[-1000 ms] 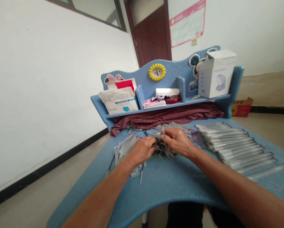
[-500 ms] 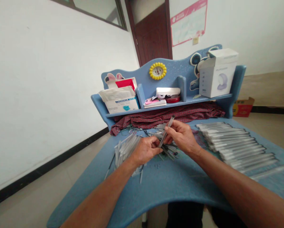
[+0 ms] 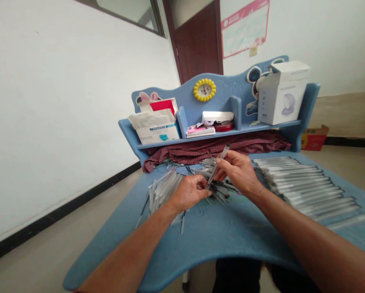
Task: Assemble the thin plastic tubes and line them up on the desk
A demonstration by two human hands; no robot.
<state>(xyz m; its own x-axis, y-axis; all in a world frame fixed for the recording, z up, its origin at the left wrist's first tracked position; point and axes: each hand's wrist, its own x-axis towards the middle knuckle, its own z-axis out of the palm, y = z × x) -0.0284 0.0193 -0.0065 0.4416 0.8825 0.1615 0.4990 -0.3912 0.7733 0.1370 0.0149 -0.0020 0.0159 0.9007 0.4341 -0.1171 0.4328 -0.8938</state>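
A clear-barrelled pen [image 3: 220, 160] with a dark upper end stands tilted in my right hand [image 3: 237, 171], pinched between thumb and fingers. My left hand [image 3: 191, 192] is closed at the pen's lower end, fingertips pressed together around it. Under and behind my hands lies a loose heap of dark-tipped pen parts [image 3: 225, 190], partly covered by them. Beside my left hand is a pile of translucent tubes [image 3: 162, 189]. To the right of my right forearm, several assembled-looking pens [image 3: 304, 183] lie side by side in a row.
The blue desk [image 3: 200, 240] has a curved front edge. At its back, a checked cloth [image 3: 197, 152] lies bunched under a shelf holding a mask box [image 3: 160, 133], a red round tin [image 3: 224, 127] and a white carton [image 3: 281, 97]. A yellow clock [image 3: 204, 90] is above.
The view has shifted slightly. My right hand still holds the pen, now tilted a little more to the right, and my left hand stays at its lower end.
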